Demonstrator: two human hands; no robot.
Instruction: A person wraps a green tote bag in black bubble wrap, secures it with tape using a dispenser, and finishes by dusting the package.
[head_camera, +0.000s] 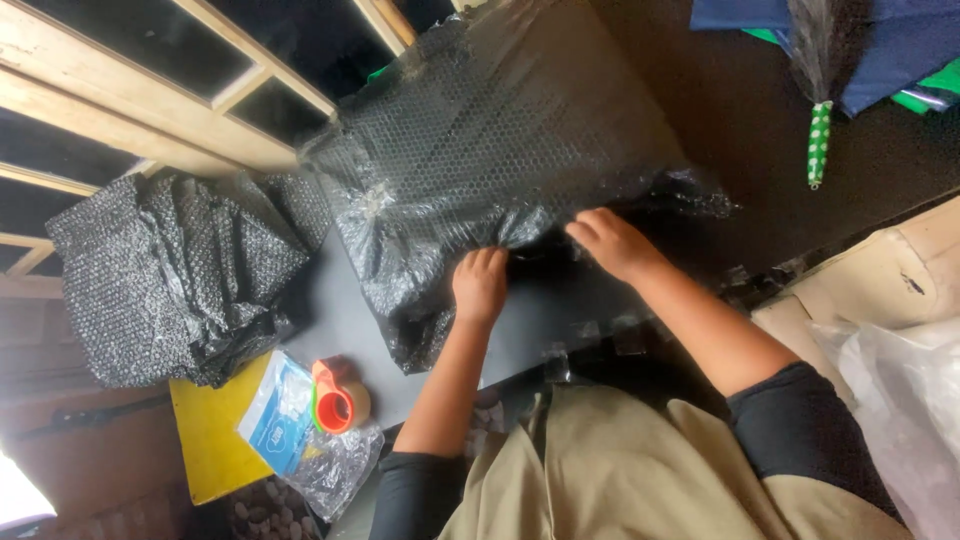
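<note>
From my remote seat, I saw a large bundle wrapped in black bubble wrap (490, 140) lying across the dark bench (340, 320), its near edge just in front of the person. The left hand (480, 285) lay on the lower edge of the wrap, fingers curled down onto the plastic, pressing or pinching it; I could not tell whether it truly gripped a fold. The right hand (612, 243) rested just beside it, to the right, fingers bent and touching the same edge of the wrap, with the thumb side toward the bench. Both forearms were bare up to dark sleeves, and a tan apron (610, 470) covered the person's front. To the left of the bundle sat a second, crumpled heap of bubble wrap (170, 275), touching or nearly touching the first. Near the bench's front left corner stood an orange tape dispenser (338, 398), with a flat blue-and-white packet (272, 410) just beside it and a clear plastic bag (335, 465) below, partly over a yellow board (205, 430). A wooden frame (130, 105) ran along the far left. At the far right, a feather duster with a green dotted handle (819, 140) lay well apart from the hands, near folded blue cloth (900, 45).
</note>
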